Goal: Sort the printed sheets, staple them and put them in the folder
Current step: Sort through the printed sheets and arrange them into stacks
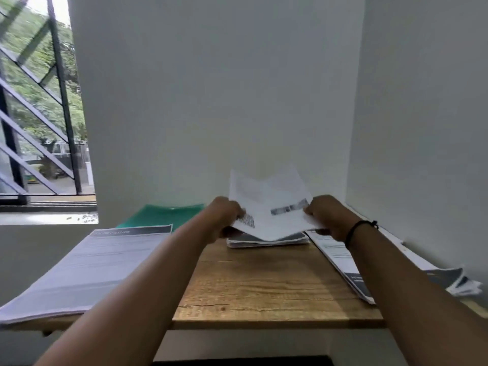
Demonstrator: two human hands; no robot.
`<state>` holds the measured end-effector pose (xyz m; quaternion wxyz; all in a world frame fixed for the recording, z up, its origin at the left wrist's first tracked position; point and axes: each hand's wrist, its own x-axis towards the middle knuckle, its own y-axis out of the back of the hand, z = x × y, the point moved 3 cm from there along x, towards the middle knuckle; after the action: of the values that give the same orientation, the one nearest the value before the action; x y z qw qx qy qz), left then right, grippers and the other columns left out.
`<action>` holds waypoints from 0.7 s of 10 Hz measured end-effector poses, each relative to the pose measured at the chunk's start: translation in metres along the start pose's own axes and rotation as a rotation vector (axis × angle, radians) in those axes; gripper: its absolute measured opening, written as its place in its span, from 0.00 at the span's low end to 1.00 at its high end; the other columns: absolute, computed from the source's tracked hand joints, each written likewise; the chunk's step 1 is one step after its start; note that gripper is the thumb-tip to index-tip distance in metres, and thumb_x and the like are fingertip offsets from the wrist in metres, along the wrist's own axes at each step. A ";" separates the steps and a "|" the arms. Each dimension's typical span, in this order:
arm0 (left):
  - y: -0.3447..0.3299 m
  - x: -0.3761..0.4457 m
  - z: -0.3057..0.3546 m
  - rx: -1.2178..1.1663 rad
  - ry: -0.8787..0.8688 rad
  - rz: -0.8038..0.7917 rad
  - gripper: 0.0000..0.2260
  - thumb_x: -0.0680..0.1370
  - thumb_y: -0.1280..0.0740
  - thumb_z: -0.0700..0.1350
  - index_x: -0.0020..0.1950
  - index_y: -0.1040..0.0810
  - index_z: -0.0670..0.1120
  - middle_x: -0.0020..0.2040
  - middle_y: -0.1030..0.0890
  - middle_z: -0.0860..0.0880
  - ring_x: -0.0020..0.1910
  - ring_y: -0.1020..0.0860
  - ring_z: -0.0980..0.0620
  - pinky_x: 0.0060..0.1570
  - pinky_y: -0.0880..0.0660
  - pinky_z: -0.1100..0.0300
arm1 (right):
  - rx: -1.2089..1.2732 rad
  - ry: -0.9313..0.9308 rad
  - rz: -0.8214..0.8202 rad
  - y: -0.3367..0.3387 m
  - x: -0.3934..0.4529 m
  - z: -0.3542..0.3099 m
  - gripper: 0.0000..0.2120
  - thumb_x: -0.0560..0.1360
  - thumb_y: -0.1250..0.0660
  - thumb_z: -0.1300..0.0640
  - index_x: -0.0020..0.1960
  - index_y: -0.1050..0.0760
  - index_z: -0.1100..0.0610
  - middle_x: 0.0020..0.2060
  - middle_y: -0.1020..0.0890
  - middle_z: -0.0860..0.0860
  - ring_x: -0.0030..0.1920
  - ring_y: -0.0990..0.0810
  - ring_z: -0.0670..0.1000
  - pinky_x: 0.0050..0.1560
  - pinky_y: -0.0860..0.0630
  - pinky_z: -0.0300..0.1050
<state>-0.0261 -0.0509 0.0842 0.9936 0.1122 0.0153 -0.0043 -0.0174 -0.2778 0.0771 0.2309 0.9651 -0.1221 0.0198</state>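
From the head camera, I am holding a printed sheet (269, 204) up over the small stack (266, 240) at the far middle of the wooden table (264, 286). My left hand (224, 215) is pinching its left edge and my right hand (326, 216) is gripping its right edge, so the page is sagging between them. I am judging this as the sorting step. Sorted piles are lying at my left (89, 268) and right (340, 260); the green folder (161, 215) is waiting behind the left pile (no stapler in sight). Next I am needing to read the heading and pick the matching pile.
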 end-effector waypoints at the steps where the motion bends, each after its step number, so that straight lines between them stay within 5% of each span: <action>1: -0.021 -0.010 -0.037 0.341 0.043 -0.061 0.05 0.79 0.37 0.39 0.54 0.29 0.40 0.44 0.21 0.42 0.37 0.19 0.47 0.33 0.21 0.58 | -0.196 -0.027 -0.036 -0.011 -0.011 0.036 0.03 0.78 0.43 0.63 0.51 0.31 0.58 0.45 0.26 0.58 0.36 0.29 0.52 0.34 0.30 0.40; 4: -0.024 -0.021 -0.069 0.686 -0.066 -0.102 0.16 0.77 0.34 0.45 0.64 0.30 0.45 0.49 0.20 0.49 0.44 0.23 0.53 0.42 0.25 0.61 | -0.482 0.099 -0.005 -0.026 -0.050 0.055 0.03 0.77 0.41 0.60 0.48 0.29 0.59 0.43 0.22 0.53 0.48 0.24 0.54 0.42 0.30 0.41; 5: -0.020 -0.021 -0.074 1.010 -0.017 -0.034 0.31 0.76 0.34 0.58 0.72 0.37 0.43 0.62 0.22 0.47 0.52 0.25 0.51 0.50 0.27 0.59 | -0.725 0.069 0.062 -0.027 -0.061 0.061 0.13 0.77 0.41 0.55 0.58 0.27 0.58 0.56 0.23 0.55 0.55 0.23 0.55 0.52 0.27 0.45; 7: -0.023 -0.025 -0.074 1.322 -0.128 0.031 0.34 0.74 0.41 0.70 0.70 0.33 0.47 0.61 0.23 0.49 0.54 0.24 0.50 0.49 0.25 0.58 | -0.887 0.070 0.147 -0.027 -0.072 0.065 0.15 0.77 0.41 0.54 0.60 0.26 0.58 0.61 0.29 0.55 0.60 0.27 0.57 0.57 0.29 0.48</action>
<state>-0.0535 -0.0564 0.0073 0.7143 0.6979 -0.0515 -0.0051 -0.0816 -0.2673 -0.0001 0.6244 0.7601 -0.1791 0.0147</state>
